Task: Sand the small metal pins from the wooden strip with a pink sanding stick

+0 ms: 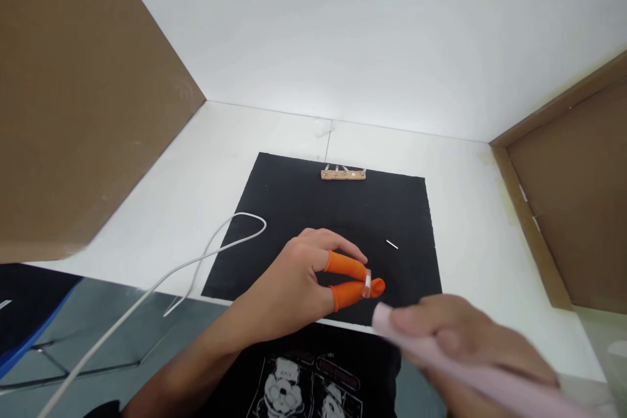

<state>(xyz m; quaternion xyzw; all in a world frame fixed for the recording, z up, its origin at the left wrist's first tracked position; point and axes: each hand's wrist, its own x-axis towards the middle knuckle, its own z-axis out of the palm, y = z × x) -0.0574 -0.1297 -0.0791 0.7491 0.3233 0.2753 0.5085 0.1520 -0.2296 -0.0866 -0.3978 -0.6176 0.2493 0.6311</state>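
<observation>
My left hand [294, 277] wears orange finger cots on thumb and index finger. Those fingers are pinched on a small clear tube-like piece [367, 283], held above the black mat [313, 209]. To the right and lower, my right hand [470, 333] is closed around a long pale pink object [441, 356]. Motion blurs it, so its kind does not show; its rounded tip points toward the clear piece, apart from it. A thin silver pin [392, 244] lies on the mat. At the mat's far edge rests a tan strip [343, 176] with several small clear pieces along it.
A white cable [166, 274] loops over the mat's left side and runs down to the lower left. Brown panels stand at the left [88, 91] and right [573, 189]. The white back wall [318, 32] rises behind the white table [465, 222].
</observation>
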